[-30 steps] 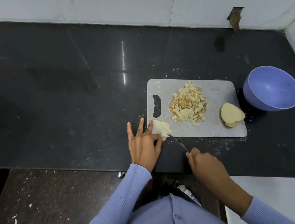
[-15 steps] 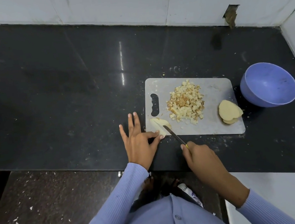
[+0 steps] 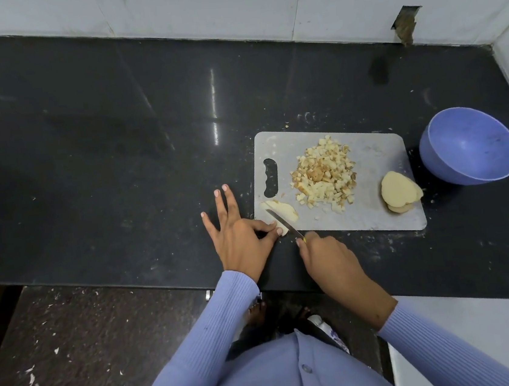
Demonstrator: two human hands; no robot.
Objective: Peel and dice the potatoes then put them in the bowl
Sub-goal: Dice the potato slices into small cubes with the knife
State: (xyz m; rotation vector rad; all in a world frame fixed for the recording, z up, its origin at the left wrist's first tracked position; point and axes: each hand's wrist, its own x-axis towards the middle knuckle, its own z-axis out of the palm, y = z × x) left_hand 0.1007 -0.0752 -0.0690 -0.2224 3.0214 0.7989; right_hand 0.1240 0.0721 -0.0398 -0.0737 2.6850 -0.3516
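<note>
Head view. Dark polished stone bench (image 3: 114, 139), white tiled wall behind with a chipped hole near the right corner. No brand, label or writing readable anywhere.

Grey cutting board (image 3: 376, 214) lies right of centre on the bench, handle slot at its left end. Heap of diced potato (image 3: 324, 175) sits mid-board, some cubes browned. Stacked peeled potato slices (image 3: 400, 192) at the board's right edge. Blue bowl (image 3: 468, 149) stands on the bench just beside the board's right end, nothing visible inside it.

Potato slice (image 3: 284, 211) at the board's near left corner. Left hand (image 3: 239, 242): thumb and forefinger pinch the slice's near end, other three fingers spread straight over the bench. Right hand (image 3: 327, 257) clamped round the handle of a knife (image 3: 283, 222); the blade lies slantwise across the slice, tip pointing away to the left.

Lilac ribbed sleeves, buttoned shirt below. Floor speckled with pale scraps.
</note>
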